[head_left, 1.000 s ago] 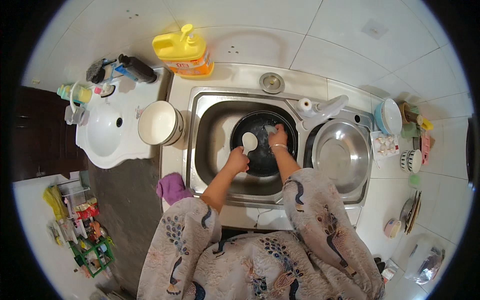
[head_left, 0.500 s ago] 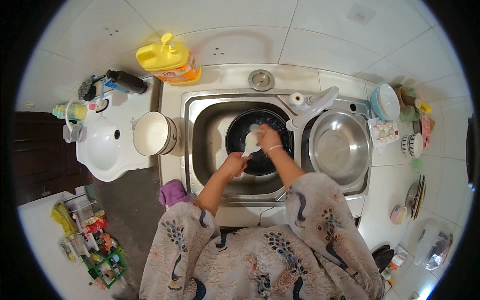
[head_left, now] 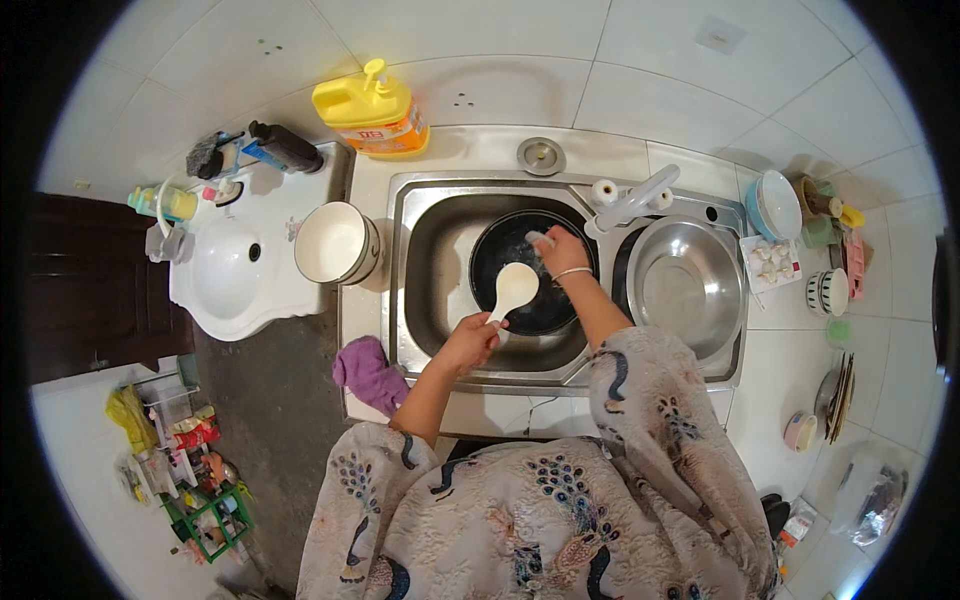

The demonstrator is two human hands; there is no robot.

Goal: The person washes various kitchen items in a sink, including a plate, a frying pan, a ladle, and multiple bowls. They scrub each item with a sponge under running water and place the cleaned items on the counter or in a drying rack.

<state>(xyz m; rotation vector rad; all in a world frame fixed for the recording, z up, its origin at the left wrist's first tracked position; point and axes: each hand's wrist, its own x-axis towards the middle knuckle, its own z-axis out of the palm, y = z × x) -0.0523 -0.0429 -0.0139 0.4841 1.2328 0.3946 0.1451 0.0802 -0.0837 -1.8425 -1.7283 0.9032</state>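
From where I stand, the left hand (head_left: 470, 346) has its fingers closed round the handle of a white spoon (head_left: 516, 288), whose broad round bowl points up and away from the person. The right hand (head_left: 563, 252) grips a small whitish wad (head_left: 541, 240) just beyond the spoon – too small for me to tell what it is – and a thin bracelet (head_left: 573, 273) circles that wrist. Spoon and wad are both over a round black pan (head_left: 497, 243), which sits in the larger basin (head_left: 425, 262) of a steel sink. To the right, a wide metal bowl (head_left: 680, 290) fills most of the smaller basin, with a pale faucet (head_left: 640, 200) between the two, toward the wall. On the counter to the left lie a crumpled purple cloth (head_left: 370, 376) and, farther back, cream bowls (head_left: 331, 243) stacked together; behind them a yellow pump jug (head_left: 370, 112) stands against the tiles – and a white washbasin (head_left: 226, 262) is beyond, on the left
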